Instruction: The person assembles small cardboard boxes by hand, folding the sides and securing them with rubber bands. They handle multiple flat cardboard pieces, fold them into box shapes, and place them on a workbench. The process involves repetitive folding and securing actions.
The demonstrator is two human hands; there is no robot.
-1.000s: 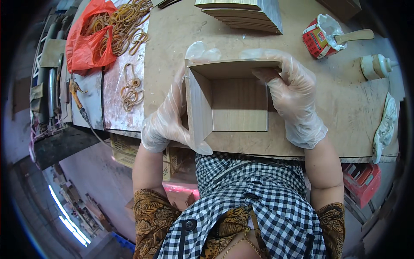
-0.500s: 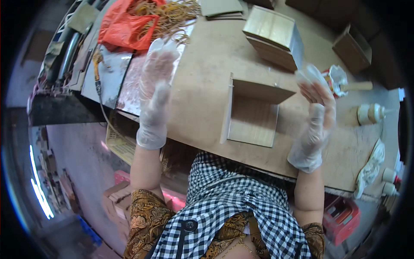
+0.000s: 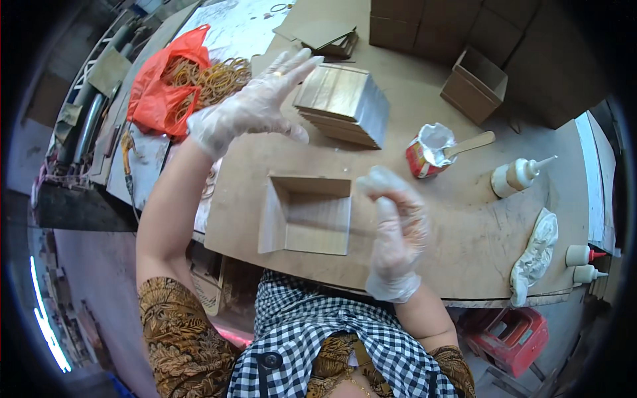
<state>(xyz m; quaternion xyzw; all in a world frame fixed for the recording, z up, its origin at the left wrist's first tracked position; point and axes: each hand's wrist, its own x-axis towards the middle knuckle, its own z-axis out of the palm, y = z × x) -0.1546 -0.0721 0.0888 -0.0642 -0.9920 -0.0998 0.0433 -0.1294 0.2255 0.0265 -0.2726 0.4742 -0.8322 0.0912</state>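
Observation:
A partly built wooden box (image 3: 317, 232) sits on the table before me, with a base panel and upright panels at its back and left. Beyond it stands a stack of thin wooden boards (image 3: 337, 89). My gloved left hand (image 3: 255, 106) stretches up to the near left of that stack, open, fingers apart, nothing in them; whether a fingertip touches the boards I cannot tell. Just right of the box is my gloved right hand (image 3: 400, 232), slightly blurred. Its fingers are loosely curled, with a gap to the thumb, and nothing shows in them.
A red-and-white tub (image 3: 424, 156) of white paste holds a wooden stick (image 3: 472, 143). Farther right are a glue bottle (image 3: 514, 178), a crumpled glove (image 3: 536, 255) and two small bottles. An open box (image 3: 474, 86) stands behind. Rubber bands spill from a red bag (image 3: 156, 83).
My left hand has reached up and right toward the board stack. My right hand has moved in beside the box, its fingers more curled. The whole view has shifted.

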